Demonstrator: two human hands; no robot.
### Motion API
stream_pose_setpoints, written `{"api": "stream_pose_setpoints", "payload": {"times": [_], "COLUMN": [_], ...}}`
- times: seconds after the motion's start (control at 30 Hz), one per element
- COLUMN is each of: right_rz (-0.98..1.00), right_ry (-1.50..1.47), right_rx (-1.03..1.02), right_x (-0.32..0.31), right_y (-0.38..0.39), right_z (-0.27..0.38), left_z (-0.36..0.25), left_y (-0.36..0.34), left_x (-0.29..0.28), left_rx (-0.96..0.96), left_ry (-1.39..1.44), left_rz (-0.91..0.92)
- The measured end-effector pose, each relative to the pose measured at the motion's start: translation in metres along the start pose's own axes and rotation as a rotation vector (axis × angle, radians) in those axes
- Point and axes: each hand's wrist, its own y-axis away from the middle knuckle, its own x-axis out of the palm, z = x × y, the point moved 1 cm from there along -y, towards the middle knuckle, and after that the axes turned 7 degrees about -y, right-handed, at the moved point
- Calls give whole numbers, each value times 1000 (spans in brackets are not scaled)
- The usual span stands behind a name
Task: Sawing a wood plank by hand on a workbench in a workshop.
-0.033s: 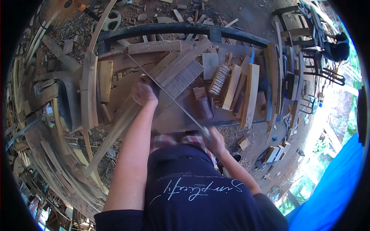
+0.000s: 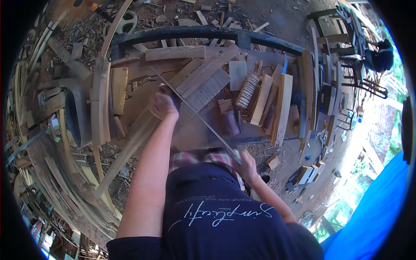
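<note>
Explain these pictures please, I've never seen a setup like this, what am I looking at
There's no machine here, just a person working bare-handed. The view comes from the left of two wide fisheye cameras worn on the head, looking down, so straight edges curve. The right hand grips one end of a long thin tool, perhaps a saw, slanting across the workbench. The left hand is beside the tool, at the upper end of a long plank; its grip is unclear. Other wood lies on the bench, including a pale board, a ridged piece and a dark block.
</note>
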Motion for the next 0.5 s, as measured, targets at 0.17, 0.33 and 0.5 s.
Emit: {"api": "stream_pose_setpoints", "payload": {"times": [0.17, 0.33, 0.5], "right_rz": [72, 88, 120], "right_ry": [-5, 7, 72], "right_rx": [39, 24, 215], "right_x": [49, 49, 6], "right_y": [-13, -1, 19], "right_z": [-29, -37, -16], "left_z": [-9, -8, -1], "left_y": [10, 11, 6], "left_x": [-14, -17, -5], "left_rx": [167, 146, 120], "left_ry": [-42, -93, -16], "left_rz": [-117, -116, -145]}}
